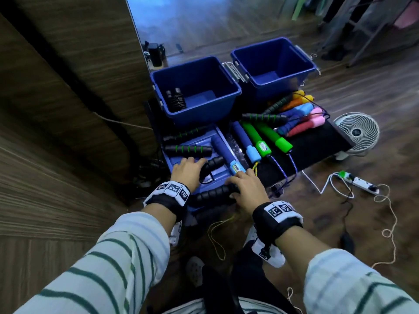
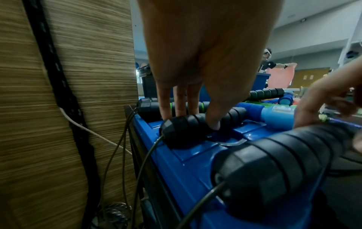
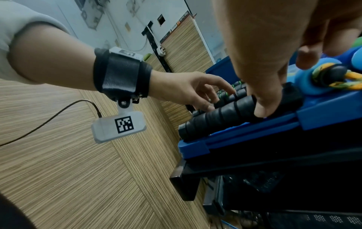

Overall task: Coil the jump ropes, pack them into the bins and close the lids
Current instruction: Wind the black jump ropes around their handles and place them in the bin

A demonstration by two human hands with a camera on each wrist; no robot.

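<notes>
From my head view, my left hand (image 1: pixel 187 169) lies on a black ribbed handle (image 1: pixel 212 165) resting on a blue lid (image 1: pixel 205 141) at the near left corner of the black table (image 1: pixel 317 141), fingers curled over it. My right hand (image 1: pixel 246 185) presses down on a second black handle (image 1: pixel 215 194) lying along the lid's near edge. At the far edge stand two open blue bins; the left bin (image 1: pixel 197 91) has a coiled black rope (image 1: pixel 175 100) against its left wall, and the right bin (image 1: pixel 272 66) shows only its floor. Between the bins and my hands lie green, blue, pink and orange handled ropes (image 1: pixel 283 118), heaped toward the table's right edge. From my left wrist, my fingers (image 2: pixel 180 99) reach over the far side of the black handle (image 2: pixel 195 124) while my thumb (image 2: pixel 215 114) hooks its near side, so I am gripping it; its thin cord (image 2: pixel 137 162) hangs off the lid's left edge. From my right wrist, my thumb (image 3: pixel 264 99) presses the near side of the second handle (image 3: pixel 225 114) at the lid's edge, and my other fingers are curled above, though I cannot tell whether they close round it.
</notes>
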